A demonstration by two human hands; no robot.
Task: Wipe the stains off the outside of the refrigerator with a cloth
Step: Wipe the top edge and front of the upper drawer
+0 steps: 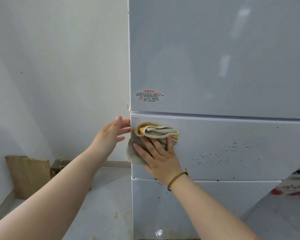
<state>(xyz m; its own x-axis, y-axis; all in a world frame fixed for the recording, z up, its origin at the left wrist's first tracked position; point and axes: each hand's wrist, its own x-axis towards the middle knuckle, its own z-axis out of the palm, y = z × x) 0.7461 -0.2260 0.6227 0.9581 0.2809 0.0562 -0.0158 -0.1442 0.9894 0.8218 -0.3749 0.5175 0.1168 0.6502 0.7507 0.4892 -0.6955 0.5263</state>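
A pale grey refrigerator [215,58] fills the right of the view, with an upper door, a middle drawer and a lower drawer. My right hand [160,156] presses a folded grey and yellow cloth [154,131] flat against the left end of the middle drawer front. Dark brown speck stains [215,155] are scattered across that drawer to the right of the cloth, with more on the lower drawer [158,198]. My left hand [113,134] is at the refrigerator's left edge with straight fingers reaching round the drawer's side; the fingertips are hidden.
A white wall [59,66] stands left of the refrigerator. A brown paper bag [28,175] leans against it on the pale floor. A red-printed label [149,96] sits low on the upper door. Red and white items [294,188] lie at the right edge.
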